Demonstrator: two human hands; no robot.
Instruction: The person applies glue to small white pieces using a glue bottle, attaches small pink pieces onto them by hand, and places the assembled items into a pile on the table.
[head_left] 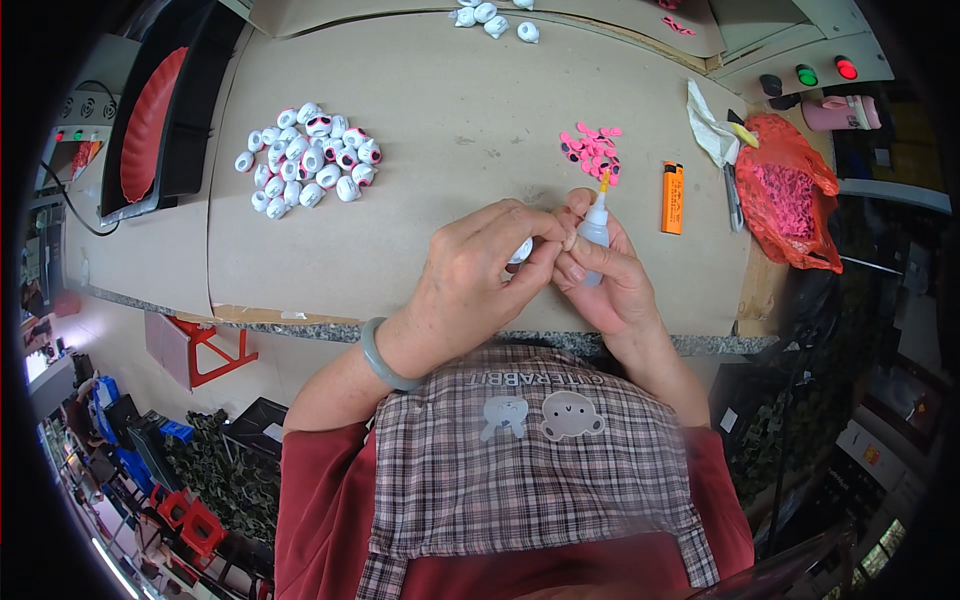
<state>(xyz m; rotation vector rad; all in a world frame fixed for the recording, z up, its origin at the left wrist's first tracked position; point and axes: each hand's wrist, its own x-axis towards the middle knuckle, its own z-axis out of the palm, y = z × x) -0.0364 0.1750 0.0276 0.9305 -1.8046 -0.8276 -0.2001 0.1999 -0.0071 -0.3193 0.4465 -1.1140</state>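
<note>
My left hand [480, 265] is closed around a small white rounded piece [521, 251], mostly hidden by the fingers. My right hand [618, 285] grips a small squeeze bottle [594, 235] with a white cap and a thin yellow tip pointing away from me. The fingertips of both hands meet beside the bottle; whether something tiny is pinched there cannot be made out. Just beyond the bottle's tip lies a loose pile of small pink pieces [596, 150], some with dark parts. To the left is a cluster of white rounded pieces [310, 160], several with pink and dark marks.
An orange lighter [672, 198] lies right of my hands. Farther right are a crumpled white tissue [710, 125], a grey cutter-like tool [734, 198] and a red plastic bag [785, 195] of pink bits. A black tray [190, 110] stands far left. More white pieces [490, 18] sit at the back.
</note>
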